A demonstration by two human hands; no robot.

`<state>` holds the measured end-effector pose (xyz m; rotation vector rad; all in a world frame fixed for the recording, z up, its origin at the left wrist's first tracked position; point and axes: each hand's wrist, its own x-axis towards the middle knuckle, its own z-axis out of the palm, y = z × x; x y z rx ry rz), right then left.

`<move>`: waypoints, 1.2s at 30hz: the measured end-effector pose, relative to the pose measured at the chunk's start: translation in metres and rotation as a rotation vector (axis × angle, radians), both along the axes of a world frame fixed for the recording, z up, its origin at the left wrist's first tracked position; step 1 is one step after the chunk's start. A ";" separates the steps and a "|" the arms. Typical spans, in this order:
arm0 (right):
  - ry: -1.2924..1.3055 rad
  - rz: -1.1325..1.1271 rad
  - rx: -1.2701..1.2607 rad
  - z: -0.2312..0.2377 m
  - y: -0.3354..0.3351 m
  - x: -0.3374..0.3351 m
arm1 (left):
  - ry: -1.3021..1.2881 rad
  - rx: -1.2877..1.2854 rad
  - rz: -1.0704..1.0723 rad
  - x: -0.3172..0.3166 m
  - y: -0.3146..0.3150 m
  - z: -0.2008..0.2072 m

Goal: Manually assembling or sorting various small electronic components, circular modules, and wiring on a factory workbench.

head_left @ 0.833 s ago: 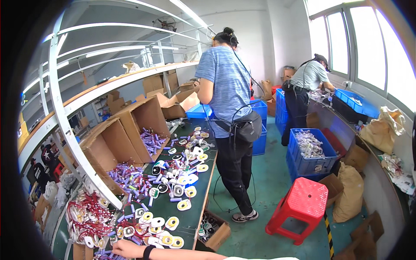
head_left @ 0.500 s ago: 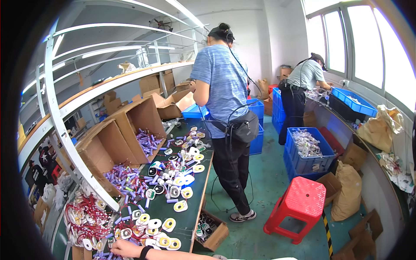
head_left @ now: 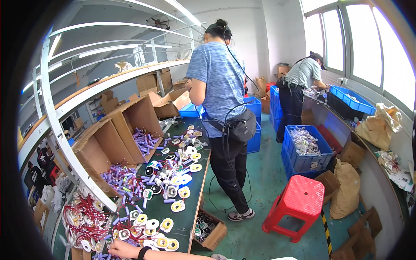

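Note:
My right hand reaches in from the lower edge, a black band on its wrist, over the near end of the green-topped bench. Its fingers are bent down among purple cylindrical battery cells with red wires; what they pinch is too small to make out. Just beyond lie white rounded parts with yellow rings. Beside the hand spreads a tangled heap of red-wired white pieces. Farther along are a pile of purple cells and more round white and black parts. My left hand is out of view.
Open cardboard boxes lie tipped along the bench under a white metal rack. A co-worker stands at the bench; another bends over the window-side counter. A red stool, blue crates and a parts box stand on the floor.
The whole view has shifted slightly, so the scene sits a little farther left. My right hand stays among the cells and wires at the near end.

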<state>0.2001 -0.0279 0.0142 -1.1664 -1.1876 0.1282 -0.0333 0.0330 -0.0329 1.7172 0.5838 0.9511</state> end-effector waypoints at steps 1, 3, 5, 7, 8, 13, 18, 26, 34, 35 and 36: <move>0.005 0.010 -0.045 0.002 0.000 -0.001 | 0.000 -0.003 0.005 -0.001 0.001 0.000; 0.019 0.022 -0.041 0.004 -0.001 -0.003 | 0.000 -0.011 0.015 -0.002 0.003 0.000; 0.033 0.025 -0.039 0.001 -0.001 0.000 | -0.001 -0.021 0.016 0.001 0.002 -0.001; 0.020 0.012 -0.037 0.000 0.000 0.002 | -0.001 -0.031 0.020 0.003 0.003 -0.002; 0.020 0.012 -0.037 -0.001 0.001 0.003 | -0.001 -0.035 0.022 0.003 0.003 -0.003; 0.005 0.005 -0.015 0.001 -0.003 0.003 | -0.002 -0.059 0.034 0.004 0.002 -0.001; 0.107 0.096 -0.107 0.017 -0.012 -0.007 | -0.005 -0.078 0.069 -0.005 0.003 0.003; 0.075 0.040 -0.113 0.010 -0.023 0.005 | 0.002 -0.128 0.064 0.007 -0.004 0.002; 0.012 0.072 -0.074 0.008 -0.007 -0.001 | 0.001 -0.070 0.055 -0.004 -0.028 0.036; 0.007 0.069 -0.082 0.007 -0.008 0.001 | 0.001 -0.071 0.052 -0.002 -0.028 0.037; 0.006 0.068 -0.082 0.007 -0.007 0.001 | -0.012 -0.126 0.057 -0.001 -0.027 0.038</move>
